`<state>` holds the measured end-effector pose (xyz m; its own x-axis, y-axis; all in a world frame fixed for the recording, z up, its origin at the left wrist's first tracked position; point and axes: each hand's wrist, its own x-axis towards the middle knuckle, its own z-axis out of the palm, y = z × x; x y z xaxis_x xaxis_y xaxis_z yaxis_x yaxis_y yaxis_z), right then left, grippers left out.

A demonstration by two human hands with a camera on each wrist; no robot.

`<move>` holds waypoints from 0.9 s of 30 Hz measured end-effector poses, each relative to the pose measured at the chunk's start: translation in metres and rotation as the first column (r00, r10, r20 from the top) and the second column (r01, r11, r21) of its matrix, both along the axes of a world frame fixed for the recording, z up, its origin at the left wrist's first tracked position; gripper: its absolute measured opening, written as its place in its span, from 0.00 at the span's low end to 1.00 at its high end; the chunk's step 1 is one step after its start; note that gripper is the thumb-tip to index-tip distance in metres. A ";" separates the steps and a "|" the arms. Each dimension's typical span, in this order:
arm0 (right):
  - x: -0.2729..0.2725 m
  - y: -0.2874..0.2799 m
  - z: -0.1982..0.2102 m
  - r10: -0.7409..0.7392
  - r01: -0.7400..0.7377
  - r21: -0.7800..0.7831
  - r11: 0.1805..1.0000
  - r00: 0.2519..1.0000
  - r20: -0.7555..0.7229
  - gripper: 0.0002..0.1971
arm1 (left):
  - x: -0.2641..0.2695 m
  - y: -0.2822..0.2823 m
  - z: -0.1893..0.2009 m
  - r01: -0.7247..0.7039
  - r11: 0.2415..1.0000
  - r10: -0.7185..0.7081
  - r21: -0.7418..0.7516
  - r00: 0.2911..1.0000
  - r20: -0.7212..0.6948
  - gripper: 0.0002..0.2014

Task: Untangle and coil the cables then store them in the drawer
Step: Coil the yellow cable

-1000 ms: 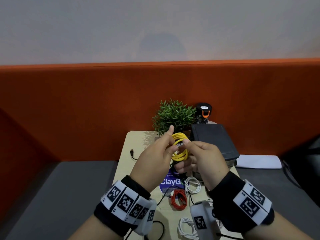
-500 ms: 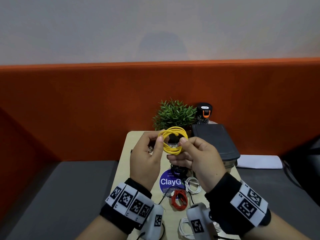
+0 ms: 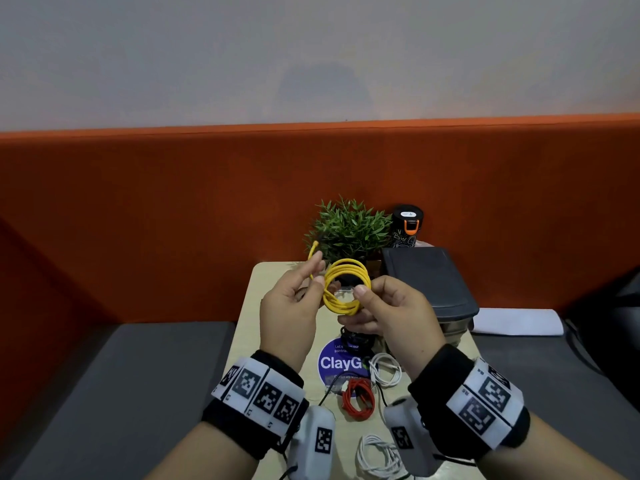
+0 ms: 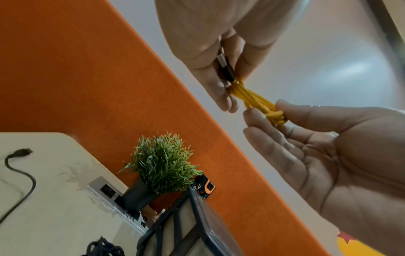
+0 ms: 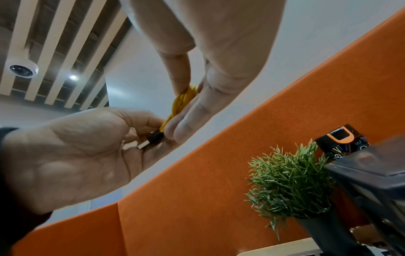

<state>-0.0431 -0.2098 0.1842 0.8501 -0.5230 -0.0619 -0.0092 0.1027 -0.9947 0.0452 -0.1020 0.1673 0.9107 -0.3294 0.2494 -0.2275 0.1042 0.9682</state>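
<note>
Tabletop (image 3: 277, 341): two white cables (image 3: 384, 372), one red (image 3: 358, 398); hands pinch one yellow coil (image 3: 346, 285).

— What's the room like?
— A pale grey wall (image 3: 311, 57) above, and below it an orange padded panel (image 3: 138, 220) running the whole width.
— And the furniture?
— A narrow light wooden table (image 3: 256, 306) stands against the panel, with grey cushioned seats (image 3: 121, 393) on both sides.
— The ceiling?
— White slats (image 5: 54, 43) over a dark gap, a small round lamp (image 5: 73, 77) lit between them, a dome camera (image 5: 22, 69) beside.
</note>
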 end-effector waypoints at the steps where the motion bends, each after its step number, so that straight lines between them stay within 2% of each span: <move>1: 0.000 -0.001 -0.001 -0.004 0.004 -0.007 1.000 1.000 0.000 0.06 | 0.000 0.000 0.000 0.006 1.000 -0.006 0.010 1.000 -0.008 0.15; 7: 0.000 -0.003 -0.007 0.001 -0.004 -0.228 0.974 1.000 -0.011 0.05 | 0.005 0.001 0.006 0.122 0.981 -0.126 0.153 0.992 0.019 0.13; 11: 0.000 -0.006 -0.008 -0.007 -0.005 -0.362 0.932 0.999 -0.032 0.06 | 0.003 0.004 0.007 0.149 0.927 -0.193 0.345 0.977 0.095 0.16; 15: -0.002 -0.012 -0.004 0.008 -0.025 -0.472 0.881 0.999 -0.038 0.06 | 0.007 0.007 0.010 0.194 0.861 -0.272 0.470 0.957 0.104 0.18; 21: -0.003 -0.019 -0.003 -0.074 0.043 -0.635 0.771 0.997 -0.024 0.05 | 0.011 0.008 0.015 0.378 0.871 -0.346 0.315 0.926 -0.153 0.13; 27: -0.001 -0.022 -0.008 -0.108 0.040 -0.692 0.720 0.993 -0.055 0.05 | 0.005 0.008 0.017 0.418 0.893 -0.377 0.168 0.898 -0.227 0.15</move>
